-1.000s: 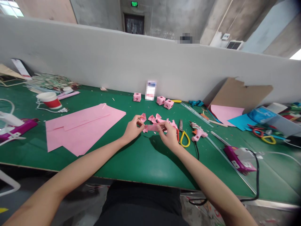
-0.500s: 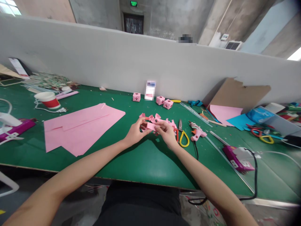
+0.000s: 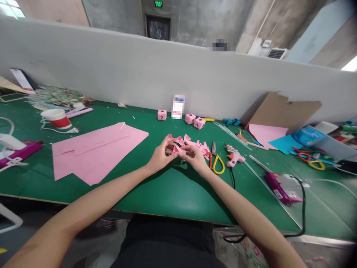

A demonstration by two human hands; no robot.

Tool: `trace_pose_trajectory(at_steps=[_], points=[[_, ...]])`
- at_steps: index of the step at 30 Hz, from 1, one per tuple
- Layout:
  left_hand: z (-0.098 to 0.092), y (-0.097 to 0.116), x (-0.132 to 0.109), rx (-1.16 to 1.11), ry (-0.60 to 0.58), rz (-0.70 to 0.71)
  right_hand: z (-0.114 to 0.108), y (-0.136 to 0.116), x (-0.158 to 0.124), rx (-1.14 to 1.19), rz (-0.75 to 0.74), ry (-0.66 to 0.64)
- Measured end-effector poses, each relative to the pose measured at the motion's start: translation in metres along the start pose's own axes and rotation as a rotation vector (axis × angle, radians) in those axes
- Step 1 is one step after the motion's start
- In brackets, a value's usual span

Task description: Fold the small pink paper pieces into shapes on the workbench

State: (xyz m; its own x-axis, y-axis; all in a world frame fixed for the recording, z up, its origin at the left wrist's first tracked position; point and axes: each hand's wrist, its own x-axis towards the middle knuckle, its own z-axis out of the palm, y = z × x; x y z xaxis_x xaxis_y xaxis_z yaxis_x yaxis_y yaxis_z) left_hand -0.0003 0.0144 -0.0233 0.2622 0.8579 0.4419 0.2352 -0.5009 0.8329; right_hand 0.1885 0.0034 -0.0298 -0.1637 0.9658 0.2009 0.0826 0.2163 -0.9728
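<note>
My left hand (image 3: 160,157) and my right hand (image 3: 195,159) meet over the green table (image 3: 167,190). Both pinch a small folded pink paper piece (image 3: 177,150) between their fingertips. Just behind them lies a heap of several folded pink paper pieces (image 3: 192,143). Three small pink paper cubes (image 3: 190,118) stand further back near the grey partition.
A large pink paper sheet (image 3: 95,150) lies to the left, with a red paper cup (image 3: 57,118) beyond it. Yellow-handled scissors (image 3: 217,162), a pink glue gun (image 3: 234,158) and a purple glue gun (image 3: 281,184) with a black cord lie to the right. Cardboard (image 3: 281,109) leans on the partition.
My hands have drawn closer together and the pink piece is now folded smaller between the fingertips. Nothing else on the table has moved.
</note>
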Motion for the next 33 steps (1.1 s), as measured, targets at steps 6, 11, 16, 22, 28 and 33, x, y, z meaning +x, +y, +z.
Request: trace_pose_trajectory(at_steps=[6,11,16,22,28,33], points=[[0.000,0.006,0.000,-0.028,0.023,-0.064,0.001,-0.002,-0.001,0.026,0.021,-0.058],[0.000,0.007,0.000,-0.046,0.009,-0.061,0.001,-0.003,0.001,0.045,0.067,0.000],[0.001,0.002,0.000,-0.042,-0.004,-0.046,0.000,0.000,0.001,0.082,0.086,-0.012],[0.000,-0.003,0.002,-0.058,-0.016,-0.101,0.002,0.003,-0.001,0.099,0.071,-0.077],[0.001,-0.004,0.005,-0.248,-0.017,-0.201,0.003,0.001,-0.004,0.050,0.029,-0.117],[-0.001,0.001,0.006,-0.344,0.005,-0.262,0.004,-0.011,-0.012,-0.177,-0.194,-0.099]])
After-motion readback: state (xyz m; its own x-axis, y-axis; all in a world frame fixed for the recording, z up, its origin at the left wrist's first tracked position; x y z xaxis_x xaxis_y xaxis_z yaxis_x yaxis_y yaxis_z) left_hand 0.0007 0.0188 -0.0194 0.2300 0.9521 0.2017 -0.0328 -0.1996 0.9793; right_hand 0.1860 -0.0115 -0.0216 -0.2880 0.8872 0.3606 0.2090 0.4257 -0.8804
